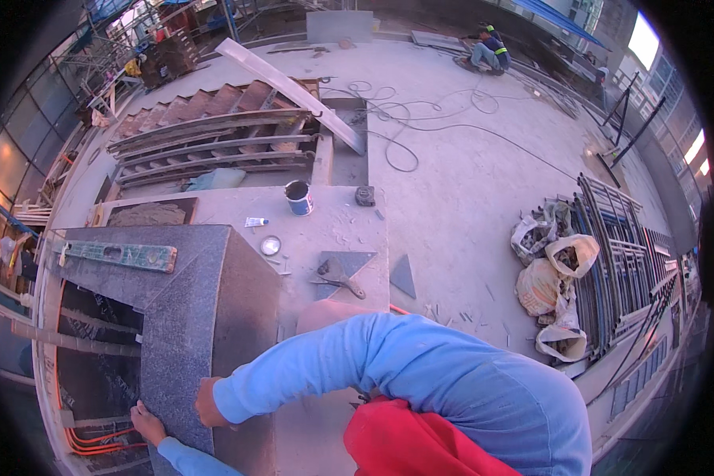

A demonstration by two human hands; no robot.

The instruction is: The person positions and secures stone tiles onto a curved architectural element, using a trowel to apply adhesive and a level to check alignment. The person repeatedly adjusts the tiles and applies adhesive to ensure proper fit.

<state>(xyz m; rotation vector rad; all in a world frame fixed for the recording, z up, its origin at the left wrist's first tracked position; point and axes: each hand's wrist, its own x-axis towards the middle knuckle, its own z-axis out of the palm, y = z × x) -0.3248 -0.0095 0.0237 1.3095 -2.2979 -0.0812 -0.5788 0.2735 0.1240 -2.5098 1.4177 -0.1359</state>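
A dark speckled granite slab (178, 333) tops a box-like structure in front of me on the left. My left hand (148, 424) grips the slab's left edge near its close end, with fingers bent over the rim. At the opposite edge, my right hand (210, 403) rests closed like a fist; its fingertips are hidden. A green spirit level (119, 255) lies across the far arm of the stone top. Farther off stand an open paint can (299, 198) and a round lid (270, 245). A putty knife (339, 278) lies over a triangular stone offcut (355, 260).
A stair opening (214, 143) with metal rails lies beyond, a long board (285, 91) leaning across it. Rubble sacks (543, 285) and stacked metal frames (623, 254) stand at right. A cable (484, 127) snakes over the concrete floor. Another person (490, 54) crouches far back.
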